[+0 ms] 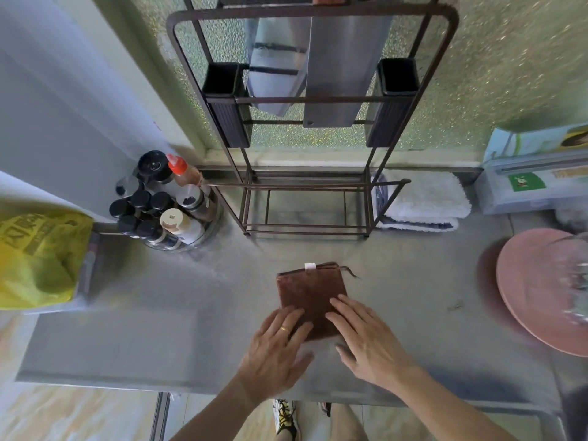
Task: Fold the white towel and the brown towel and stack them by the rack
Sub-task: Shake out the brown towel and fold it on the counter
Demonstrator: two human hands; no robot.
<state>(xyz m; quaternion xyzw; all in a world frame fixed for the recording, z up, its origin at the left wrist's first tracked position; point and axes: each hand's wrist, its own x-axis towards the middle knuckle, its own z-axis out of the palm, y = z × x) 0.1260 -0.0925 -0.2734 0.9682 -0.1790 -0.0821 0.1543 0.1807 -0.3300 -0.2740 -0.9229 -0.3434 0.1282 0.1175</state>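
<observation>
The brown towel [310, 294] is lying folded into a small rectangle on the grey counter [159, 313], in front of the rack [305, 198] and apart from it. Its long axis is running from the person toward the rack, tilted slightly to the left at the far end. A small white tag [310, 266] is sticking out at the far edge, pointing toward the rack, and a loose thread is trailing off the far right corner.

Both hands are resting flat on the near half of the towel, fingers spread and extended, gripping nothing. The left hand [276, 345] is pressing on the near left corner, a ring showing on one finger. The right hand [366, 338] is covering the near right corner, its fingers pointing up and left across the cloth. The two hands are lying close together without touching.

The white towel [426, 198] is sitting folded on the counter just right of the rack's base, touching its frame, its long axis running left to right. Bottles [162, 202] are standing left of the rack, and a pink plate [534, 288] is lying at the right.
</observation>
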